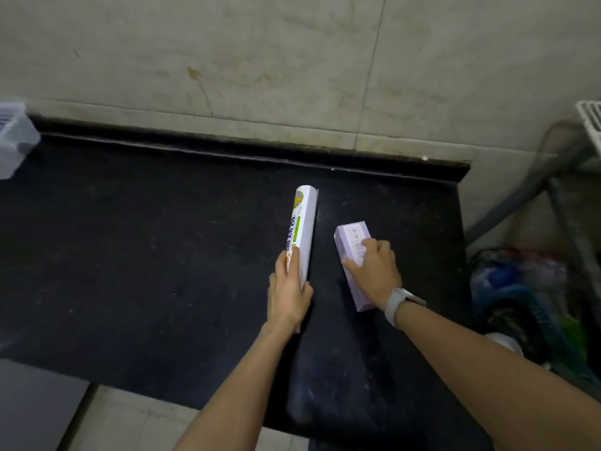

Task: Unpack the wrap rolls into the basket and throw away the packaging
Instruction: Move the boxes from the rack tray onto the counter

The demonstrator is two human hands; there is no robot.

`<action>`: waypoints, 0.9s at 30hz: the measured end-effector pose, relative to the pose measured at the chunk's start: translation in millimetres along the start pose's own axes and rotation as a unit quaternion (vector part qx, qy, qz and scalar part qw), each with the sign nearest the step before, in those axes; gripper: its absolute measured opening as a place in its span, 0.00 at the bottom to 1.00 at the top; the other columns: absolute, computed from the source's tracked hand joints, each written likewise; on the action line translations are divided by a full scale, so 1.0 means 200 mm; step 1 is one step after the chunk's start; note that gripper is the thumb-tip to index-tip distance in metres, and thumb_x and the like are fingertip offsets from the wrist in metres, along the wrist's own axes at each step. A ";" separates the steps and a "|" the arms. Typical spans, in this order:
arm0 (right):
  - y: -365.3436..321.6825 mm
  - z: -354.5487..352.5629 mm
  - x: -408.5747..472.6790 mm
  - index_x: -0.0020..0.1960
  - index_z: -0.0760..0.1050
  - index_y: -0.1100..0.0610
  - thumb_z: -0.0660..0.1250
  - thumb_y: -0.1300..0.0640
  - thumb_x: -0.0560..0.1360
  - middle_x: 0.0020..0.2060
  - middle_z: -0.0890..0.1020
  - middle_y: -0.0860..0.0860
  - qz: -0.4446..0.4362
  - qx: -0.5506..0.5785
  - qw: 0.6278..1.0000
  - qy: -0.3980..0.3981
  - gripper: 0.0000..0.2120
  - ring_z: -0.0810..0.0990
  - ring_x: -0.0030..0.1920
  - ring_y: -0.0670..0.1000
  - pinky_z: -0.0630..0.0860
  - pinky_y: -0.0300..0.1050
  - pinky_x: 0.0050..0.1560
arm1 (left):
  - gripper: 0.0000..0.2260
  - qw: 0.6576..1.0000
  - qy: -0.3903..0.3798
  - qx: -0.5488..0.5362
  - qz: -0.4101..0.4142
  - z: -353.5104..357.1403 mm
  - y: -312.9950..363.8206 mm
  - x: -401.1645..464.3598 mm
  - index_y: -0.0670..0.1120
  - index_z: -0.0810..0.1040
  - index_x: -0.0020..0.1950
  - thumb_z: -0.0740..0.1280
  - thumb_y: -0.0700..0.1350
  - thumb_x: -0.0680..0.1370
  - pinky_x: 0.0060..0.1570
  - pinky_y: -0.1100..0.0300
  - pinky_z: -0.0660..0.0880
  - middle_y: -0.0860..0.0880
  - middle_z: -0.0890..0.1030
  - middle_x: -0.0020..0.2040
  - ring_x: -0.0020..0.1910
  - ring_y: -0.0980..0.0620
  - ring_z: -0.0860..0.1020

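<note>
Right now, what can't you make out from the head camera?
- Long white box: near end hidden under the left hand; print too small to read.
- Purple box: middle covered by the right hand.
- Clear basket: cut off by the left edge.
- Bags beside the counter: blurred, dark.

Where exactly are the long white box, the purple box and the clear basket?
Long white box (304, 219), head view: on its printed top side, beyond the left hand.
Purple box (353, 234), head view: on its labelled far end, beyond the right hand.
Clear basket (14, 138), head view: on its side wall, far left.
</note>
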State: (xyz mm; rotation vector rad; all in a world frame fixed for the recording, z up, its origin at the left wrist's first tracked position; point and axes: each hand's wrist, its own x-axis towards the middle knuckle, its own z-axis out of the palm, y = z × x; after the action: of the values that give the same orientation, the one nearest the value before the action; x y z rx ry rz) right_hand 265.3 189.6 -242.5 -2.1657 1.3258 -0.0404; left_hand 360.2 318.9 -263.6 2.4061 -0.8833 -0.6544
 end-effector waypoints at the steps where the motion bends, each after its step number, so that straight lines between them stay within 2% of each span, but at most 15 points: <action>1: 0.01 0.00 0.00 0.65 0.63 0.59 0.64 0.50 0.74 0.64 0.66 0.60 -0.007 -0.005 1.000 -0.007 0.24 0.67 0.62 0.60 0.71 0.54 0.57 | 0.31 1.000 -0.003 0.026 -0.007 0.01 0.00 0.01 0.49 0.50 0.75 0.61 0.42 0.75 0.64 0.45 0.66 0.44 0.53 0.76 0.64 0.38 0.65; 5: 0.07 -0.05 0.00 0.69 0.61 0.57 0.58 0.51 0.77 0.69 0.62 0.58 -0.040 -0.063 0.996 -0.049 0.23 0.63 0.67 0.59 0.68 0.54 0.63 | 0.29 0.995 0.007 0.090 -0.034 0.03 0.04 0.01 0.49 0.52 0.74 0.60 0.43 0.76 0.66 0.41 0.60 0.46 0.52 0.77 0.72 0.41 0.55; 7: 0.08 -0.14 0.01 0.68 0.64 0.58 0.57 0.53 0.77 0.68 0.66 0.57 -0.058 -0.058 0.995 -0.056 0.21 0.64 0.67 0.59 0.67 0.53 0.65 | 0.25 0.996 0.019 0.082 -0.034 -0.01 0.11 0.02 0.47 0.57 0.73 0.60 0.43 0.76 0.70 0.41 0.55 0.45 0.54 0.76 0.74 0.42 0.52; 10: 0.07 -0.40 0.03 0.62 0.72 0.59 0.58 0.56 0.77 0.62 0.75 0.59 -0.083 0.012 0.996 0.004 0.16 0.72 0.62 0.58 0.69 0.50 0.62 | 0.21 0.998 0.051 0.034 0.033 -0.08 0.34 0.05 0.45 0.64 0.69 0.60 0.43 0.77 0.70 0.44 0.54 0.44 0.61 0.73 0.73 0.44 0.58; 15: 0.14 -1.00 0.02 0.57 0.77 0.59 0.57 0.59 0.77 0.55 0.81 0.57 -0.127 0.072 0.983 0.111 0.13 0.77 0.57 0.55 0.66 0.34 0.51 | 0.15 0.972 0.073 -0.052 0.219 -0.12 0.96 0.12 0.41 0.73 0.63 0.62 0.40 0.76 0.64 0.51 0.67 0.42 0.74 0.64 0.64 0.43 0.71; 20: 0.46 -1.58 -0.09 0.53 0.79 0.61 0.58 0.62 0.76 0.51 0.83 0.58 -0.122 0.060 0.952 0.273 0.12 0.79 0.53 0.56 0.69 0.40 0.52 | 0.14 0.918 0.022 -0.062 0.391 0.02 1.63 0.06 0.43 0.75 0.60 0.62 0.40 0.76 0.57 0.56 0.68 0.42 0.78 0.58 0.58 0.44 0.76; 23: 0.76 -1.82 -0.11 0.58 0.76 0.57 0.56 0.58 0.76 0.55 0.80 0.59 -0.066 -0.054 0.933 0.349 0.14 0.75 0.57 0.59 0.70 0.51 0.59 | 0.15 0.887 -0.012 -0.034 0.460 0.17 1.94 0.02 0.44 0.71 0.64 0.60 0.44 0.78 0.60 0.56 0.68 0.43 0.75 0.62 0.62 0.46 0.72; 25: 0.91 -1.91 -0.07 0.66 0.68 0.52 0.54 0.52 0.77 0.63 0.73 0.60 0.012 -0.163 0.935 0.316 0.18 0.68 0.64 0.62 0.67 0.59 0.62 | 0.19 0.888 -0.029 0.011 0.459 0.28 2.08 0.02 0.44 0.67 0.69 0.59 0.47 0.78 0.67 0.52 0.65 0.44 0.69 0.69 0.68 0.47 0.67; 27: 1.03 -1.96 0.00 0.72 0.57 0.44 0.51 0.45 0.78 0.71 0.62 0.58 0.065 -0.216 0.946 0.234 0.22 0.58 0.70 0.62 0.59 0.64 0.66 | 0.23 0.898 -0.063 0.075 0.429 0.38 2.17 0.02 0.45 0.60 0.73 0.57 0.51 0.79 0.71 0.46 0.60 0.44 0.62 0.74 0.73 0.47 0.59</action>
State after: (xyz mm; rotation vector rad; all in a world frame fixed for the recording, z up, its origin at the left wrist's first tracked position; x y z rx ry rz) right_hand -25.7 -60.2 -21.9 -2.5266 1.8896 -0.2465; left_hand 122.2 3.5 -68.3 1.7989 -1.9255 -0.3884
